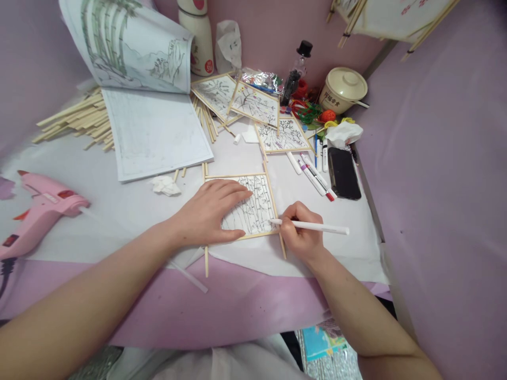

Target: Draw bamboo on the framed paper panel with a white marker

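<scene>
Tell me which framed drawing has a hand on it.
The bamboo drawing nearest the person, with the left hand on it; the other three drawings lie farther back, untouched.

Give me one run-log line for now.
left hand: resting on framed drawing | right hand: holding white pen | glue gun: lying at left

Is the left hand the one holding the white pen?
No, the right hand grips the white pen, while the left hand rests with fingers spread on the framed drawing.

The glue gun (49, 199) lies left of the drawing (261, 207), the phone (344, 173) behind and right.
</scene>
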Demonstrator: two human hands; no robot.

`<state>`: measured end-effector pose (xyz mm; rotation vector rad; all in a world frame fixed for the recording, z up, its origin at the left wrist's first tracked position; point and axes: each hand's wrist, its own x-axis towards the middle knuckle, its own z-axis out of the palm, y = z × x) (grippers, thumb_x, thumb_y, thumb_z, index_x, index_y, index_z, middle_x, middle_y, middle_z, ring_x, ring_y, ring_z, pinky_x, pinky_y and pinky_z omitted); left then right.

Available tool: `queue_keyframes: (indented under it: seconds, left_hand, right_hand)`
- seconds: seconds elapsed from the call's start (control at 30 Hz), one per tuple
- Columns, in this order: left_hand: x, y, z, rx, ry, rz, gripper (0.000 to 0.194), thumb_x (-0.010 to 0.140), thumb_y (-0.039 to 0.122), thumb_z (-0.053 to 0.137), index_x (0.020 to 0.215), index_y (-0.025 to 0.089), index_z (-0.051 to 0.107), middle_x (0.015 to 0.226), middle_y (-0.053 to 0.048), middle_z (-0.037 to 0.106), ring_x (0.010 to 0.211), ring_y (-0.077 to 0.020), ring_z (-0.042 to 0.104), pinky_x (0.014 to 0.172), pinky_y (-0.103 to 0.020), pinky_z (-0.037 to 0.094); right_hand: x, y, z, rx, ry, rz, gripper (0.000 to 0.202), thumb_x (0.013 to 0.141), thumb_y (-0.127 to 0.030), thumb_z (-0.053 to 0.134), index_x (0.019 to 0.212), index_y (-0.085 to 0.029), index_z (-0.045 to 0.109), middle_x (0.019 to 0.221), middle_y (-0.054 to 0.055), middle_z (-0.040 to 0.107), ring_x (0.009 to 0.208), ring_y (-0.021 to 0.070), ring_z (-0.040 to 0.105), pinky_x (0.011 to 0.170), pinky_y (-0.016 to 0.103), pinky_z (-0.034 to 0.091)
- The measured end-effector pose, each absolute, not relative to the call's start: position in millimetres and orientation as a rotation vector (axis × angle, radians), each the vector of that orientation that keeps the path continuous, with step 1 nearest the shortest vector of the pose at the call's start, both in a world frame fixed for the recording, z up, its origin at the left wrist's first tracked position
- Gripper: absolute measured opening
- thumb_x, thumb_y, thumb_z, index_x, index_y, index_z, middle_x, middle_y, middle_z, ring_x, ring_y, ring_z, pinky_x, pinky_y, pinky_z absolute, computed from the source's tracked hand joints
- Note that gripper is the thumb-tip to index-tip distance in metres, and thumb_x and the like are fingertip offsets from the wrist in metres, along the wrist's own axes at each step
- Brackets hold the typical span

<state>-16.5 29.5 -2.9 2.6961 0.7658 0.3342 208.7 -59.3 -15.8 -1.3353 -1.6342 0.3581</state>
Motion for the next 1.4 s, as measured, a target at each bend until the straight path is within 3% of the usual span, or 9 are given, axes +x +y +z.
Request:
queue_keyframes:
  seconds: [0.2, 0.57, 1.4]
  left_hand:
    - [-16.6, 29.8, -2.7, 2.704, 0.759, 0.322, 0.068, 0.078, 0.052, 0.063, 0.136, 0.019, 0.047, 0.140, -0.010, 0.052, 0.131, -0.0309, 0.044, 0.110, -0.046, 0.030]
    - [-16.2, 29.7, -2.5, 2.696, 0.766, 0.326, 0.068, 0.078, 0.052, 0.062, 0.136, 0.020, 0.047, 0.140, -0.011, 0.052, 0.131, -0.0320, 0.044, 0.110, -0.047, 0.030]
    - [-16.2, 29.2, -2.6, 2.705, 0.763, 0.324, 0.069, 0.078, 0.052, 0.064, 0.136, 0.019, 0.047, 0.140, -0.010, 0.052, 0.132, -0.0309, 0.043, 0.110, -0.045, 0.030]
  right_hand:
    - [208.0, -58.9, -15.7, -1.330, -1.677, 0.362, 0.015, 0.073, -0.009, 0.049, 0.064, -0.020, 0.045, 0.053, -0.006, 0.045, 0.046, 0.0073, 0.039, 0.046, 0.022, 0.031]
    - [209.4, -59.2, -15.4, -1.359, -1.634, 0.389, 0.018, 0.072, -0.009, 0.048, 0.061, -0.021, 0.039, 0.050, -0.008, 0.037, 0.044, 0.0067, 0.031, 0.044, 0.022, 0.026]
    - [212.5, -60.3, -17.6, -1.463, -1.602, 0.338, 0.018, 0.071, -0.010, 0.049, 0.062, -0.022, 0.038, 0.050, -0.008, 0.035, 0.045, 0.0080, 0.031, 0.045, 0.024, 0.025]
